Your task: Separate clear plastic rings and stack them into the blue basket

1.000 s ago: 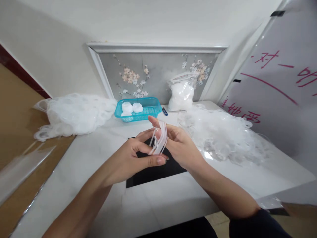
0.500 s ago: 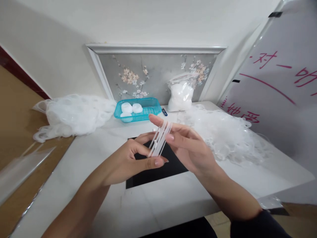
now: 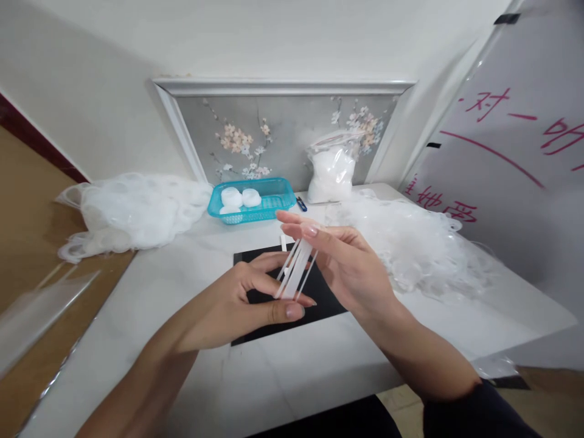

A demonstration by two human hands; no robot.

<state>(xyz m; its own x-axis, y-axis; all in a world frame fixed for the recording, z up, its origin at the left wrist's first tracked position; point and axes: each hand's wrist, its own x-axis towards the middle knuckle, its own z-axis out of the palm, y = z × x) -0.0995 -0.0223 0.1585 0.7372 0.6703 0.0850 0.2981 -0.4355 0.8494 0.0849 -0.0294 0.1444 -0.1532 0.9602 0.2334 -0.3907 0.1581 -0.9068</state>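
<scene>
Thin white strands (image 3: 295, 272) run stretched between my two hands, above a black mat (image 3: 260, 322). My left hand (image 3: 255, 295) holds their lower end, looped about its fingers, with the thumb below. At the upper end, my right hand (image 3: 344, 255) pinches the strands between thumb and fingers. A small white piece (image 3: 283, 243) shows just behind the strands, near the mat's back edge.
A blue basket (image 3: 274, 213) with white rolls stands at the back, beside a small dark tool (image 3: 302, 204) and a bag of white material (image 3: 332, 173). Piles of clear-white rings lie left (image 3: 141, 210) and right (image 3: 420, 243). A whiteboard (image 3: 515, 213) rises at right.
My right thumb has moved up to the fingertips, closing on the strands' upper end. My left hand has dropped slightly, and the strands look longer.
</scene>
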